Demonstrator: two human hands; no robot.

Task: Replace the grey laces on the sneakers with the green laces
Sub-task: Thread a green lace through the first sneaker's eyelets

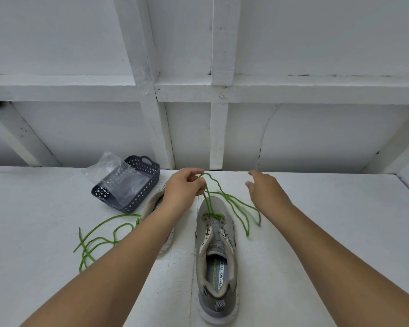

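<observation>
Green lace (232,201) in left hand (183,187)

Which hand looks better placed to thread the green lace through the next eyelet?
Probably the left hand: it already pinches the green lace above the sneaker. The right hand hovers open beside it, holding nothing.

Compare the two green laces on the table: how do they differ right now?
The right-hand green lace is threaded through the front eyelets of the grey sneaker, and the left hand pinches its strands up. The left-hand green lace lies loose on the white table, untouched. Both are the same green.
</observation>
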